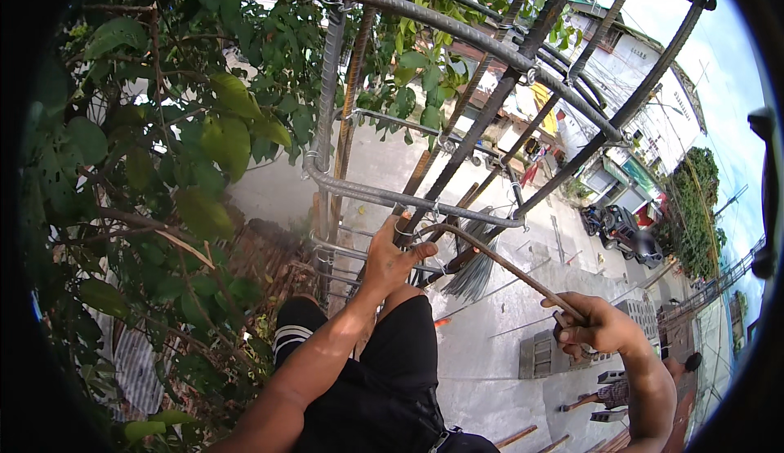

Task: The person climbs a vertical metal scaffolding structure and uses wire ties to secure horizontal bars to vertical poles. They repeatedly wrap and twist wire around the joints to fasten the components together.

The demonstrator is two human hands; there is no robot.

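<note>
My right hand (592,324) is closed around one end of a long thin metal rod with a curved far end (510,267). The rod's bent tip reaches a dark upright rebar (482,131), near a crossing stirrup. Beside that tip, my left hand (389,259) grips the upright, its thumb pointing right and its fingertips partly hidden. Ribbed uprights and bent stirrups (371,192) form a tall cage in front of me, with thin wire ties (437,208) at the crossings. A bundle of grey wire (472,277) hangs by the cage, just past my left hand.
Leafy branches (220,126) crowd the left side. Far below lies a concrete pavement (490,347) with hollow blocks (537,355) and a person (612,394) at lower right. Parked vehicles (621,231), buildings (645,61) and overhead cables stand farther right.
</note>
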